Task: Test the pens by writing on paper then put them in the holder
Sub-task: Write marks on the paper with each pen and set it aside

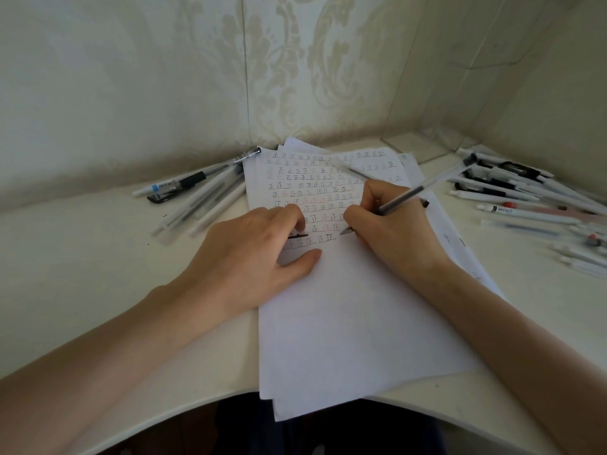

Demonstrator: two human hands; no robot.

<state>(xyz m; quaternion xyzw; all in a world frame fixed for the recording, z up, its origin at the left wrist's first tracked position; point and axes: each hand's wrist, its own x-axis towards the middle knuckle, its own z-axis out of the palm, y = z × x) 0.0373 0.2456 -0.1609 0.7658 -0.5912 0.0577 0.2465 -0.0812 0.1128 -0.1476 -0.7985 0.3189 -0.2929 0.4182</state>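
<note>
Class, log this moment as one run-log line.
right hand: grips pen, tip at paper | left hand: pinches black cap, rests on paper | loose pens both sides

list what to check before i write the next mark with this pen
1. Pen gripped in right hand: ok.
2. Pen tip over blank space past the last mark: ok.
3. Left hand resting on the paper to steady it: ok.
4. Blank room lower on the sheet: ok.
5. Black piece in the left fingers is this pen's cap: cannot tell.
6. Holder in view for afterwards: not ok, none shows.
</note>
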